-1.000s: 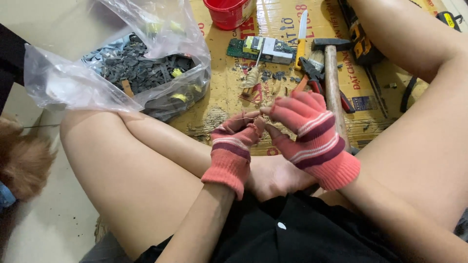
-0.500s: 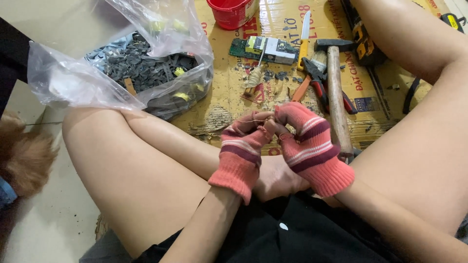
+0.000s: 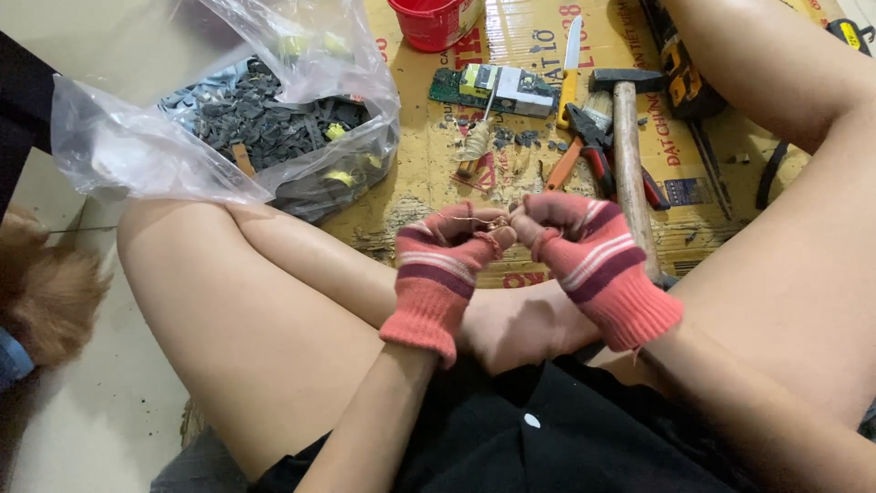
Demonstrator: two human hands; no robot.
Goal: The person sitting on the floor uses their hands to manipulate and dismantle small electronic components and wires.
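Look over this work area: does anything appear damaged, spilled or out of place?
Yes. The cardboard sheet is gouged and torn near its front edge, with small dark bits strewn by the circuit board. The knife lies with its blade bare.

Two gloved hands, left (image 3: 447,260) and right (image 3: 584,251), each in one striped red glove. One clear bag (image 3: 219,119) of dark scrap pieces, too many to count. One red cup (image 3: 436,20). One circuit board (image 3: 497,89). One knife (image 3: 570,68). One hammer (image 3: 628,146). One pair of pliers (image 3: 593,146). One cardboard sheet (image 3: 529,36) beneath the tools. One thin wire (image 3: 470,219) between the hands.
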